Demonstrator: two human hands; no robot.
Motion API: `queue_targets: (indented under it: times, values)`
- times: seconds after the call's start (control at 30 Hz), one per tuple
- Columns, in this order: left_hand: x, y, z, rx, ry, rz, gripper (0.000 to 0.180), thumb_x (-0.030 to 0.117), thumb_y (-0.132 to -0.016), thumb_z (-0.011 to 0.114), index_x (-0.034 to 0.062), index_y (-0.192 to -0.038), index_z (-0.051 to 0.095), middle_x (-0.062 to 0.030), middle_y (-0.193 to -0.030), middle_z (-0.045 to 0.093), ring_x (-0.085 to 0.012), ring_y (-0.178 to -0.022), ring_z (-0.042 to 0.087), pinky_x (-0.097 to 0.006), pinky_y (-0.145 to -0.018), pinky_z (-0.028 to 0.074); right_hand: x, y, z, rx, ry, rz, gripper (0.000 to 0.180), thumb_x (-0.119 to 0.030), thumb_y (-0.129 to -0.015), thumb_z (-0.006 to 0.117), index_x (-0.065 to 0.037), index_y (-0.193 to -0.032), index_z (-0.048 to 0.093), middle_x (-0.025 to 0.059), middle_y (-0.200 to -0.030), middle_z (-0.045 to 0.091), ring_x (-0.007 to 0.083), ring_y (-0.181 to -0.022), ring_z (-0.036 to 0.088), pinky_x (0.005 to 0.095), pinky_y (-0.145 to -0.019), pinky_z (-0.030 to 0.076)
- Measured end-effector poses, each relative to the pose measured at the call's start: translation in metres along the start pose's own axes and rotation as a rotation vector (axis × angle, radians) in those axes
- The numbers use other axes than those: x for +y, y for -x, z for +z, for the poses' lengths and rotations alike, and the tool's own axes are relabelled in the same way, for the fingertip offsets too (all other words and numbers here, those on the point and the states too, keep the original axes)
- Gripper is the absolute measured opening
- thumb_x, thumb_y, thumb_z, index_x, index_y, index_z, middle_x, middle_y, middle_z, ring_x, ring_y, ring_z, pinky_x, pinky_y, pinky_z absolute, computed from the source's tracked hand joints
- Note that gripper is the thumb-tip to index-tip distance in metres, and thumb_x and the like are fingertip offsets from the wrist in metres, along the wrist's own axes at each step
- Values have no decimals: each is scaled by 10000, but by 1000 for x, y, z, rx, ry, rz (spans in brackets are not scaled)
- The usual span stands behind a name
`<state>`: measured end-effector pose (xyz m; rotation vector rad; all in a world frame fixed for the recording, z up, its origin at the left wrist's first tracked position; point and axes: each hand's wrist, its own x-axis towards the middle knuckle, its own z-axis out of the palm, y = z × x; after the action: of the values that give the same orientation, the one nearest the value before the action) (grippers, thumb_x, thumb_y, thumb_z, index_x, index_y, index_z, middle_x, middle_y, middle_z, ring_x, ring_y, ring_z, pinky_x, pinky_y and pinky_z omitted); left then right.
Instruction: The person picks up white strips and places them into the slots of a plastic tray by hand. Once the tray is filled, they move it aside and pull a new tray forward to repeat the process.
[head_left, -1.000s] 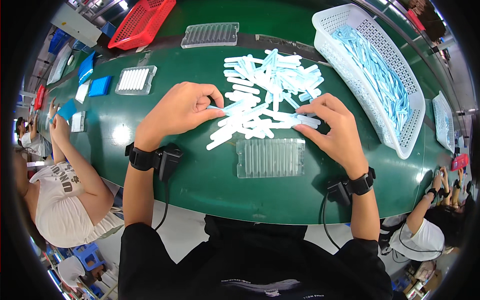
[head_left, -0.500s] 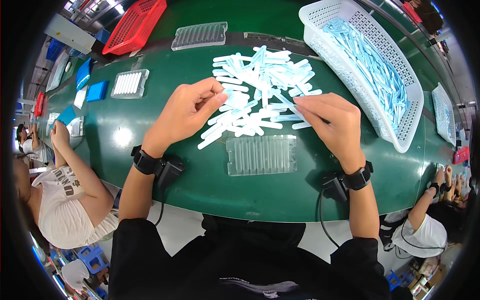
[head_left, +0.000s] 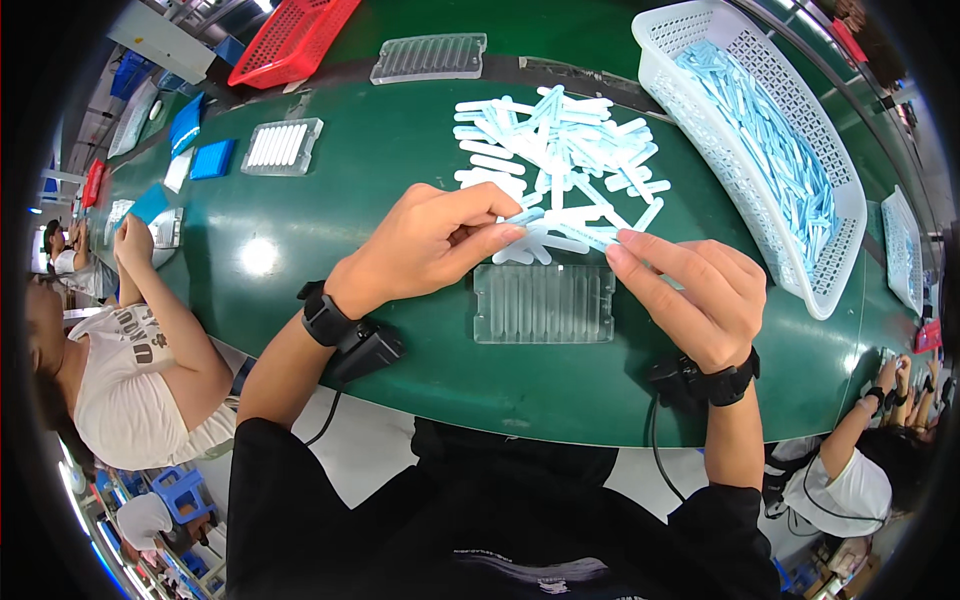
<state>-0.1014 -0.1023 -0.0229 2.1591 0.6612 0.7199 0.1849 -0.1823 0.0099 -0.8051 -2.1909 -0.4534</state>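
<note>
A pile of several pale blue and white sticks (head_left: 560, 150) lies on the green table (head_left: 330, 210). A clear ribbed tray (head_left: 543, 303) sits just below the pile, with no sticks in its grooves. My left hand (head_left: 425, 245) and my right hand (head_left: 690, 290) hover above the tray's far edge. Between their fingertips they pinch one pale blue stick (head_left: 565, 228) by its two ends, held roughly level.
A white basket (head_left: 740, 200) full of blue sticks stands at the right. At the back are another clear tray (head_left: 430, 57), a red basket (head_left: 290, 40) and a tray filled with white sticks (head_left: 283, 146). Other people sit at the left (head_left: 130, 370) and lower right (head_left: 850, 480).
Both hands lifted off the pile and drew toward me over the tray. They now hold a single stick between them.
</note>
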Motion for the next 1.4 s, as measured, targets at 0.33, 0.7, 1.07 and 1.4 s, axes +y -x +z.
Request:
queue_targets:
  times: [0.33, 0.7, 1.07, 1.4]
  values:
    - [-4, 1, 1, 7, 3, -17, 161, 59, -1021, 651, 1, -1168, 683, -45, -596, 495, -132, -517, 390, -292, -531, 299, -1, 4, 12, -20, -89, 83, 281, -58, -706, 762, -42, -985, 783, 61, -959, 759, 154, -643, 663, 266, -529, 504]
    - [-4, 1, 0, 11, 22, -17, 201, 76, -1035, 640, 2, -1218, 675, -41, -600, 493, -124, -534, 382, -298, -534, 297, -3, 0, 7, -31, -106, 50, 254, -55, -710, 770, -38, -963, 792, 80, -953, 765, 145, -603, 649, 260, -511, 496]
    - [4, 1, -6, -106, 1, -118, 96, 92, -1025, 654, 11, -1045, 701, -44, -615, 523, -122, -543, 440, -302, -532, 346, -9, 9, 22, -321, -576, 723, 83, 8, -835, 774, -48, -859, 718, 17, -792, 703, 78, -561, 564, 242, -507, 430]
    - [-5, -3, -2, 23, 108, 72, 139, 92, -1009, 681, -1, -955, 769, -40, -741, 623, -121, -569, 483, -291, -535, 360, -9, 11, 27, -224, -818, 967, 87, -58, -903, 798, -20, -979, 777, -16, -748, 705, 11, -600, 541, 194, -557, 420]
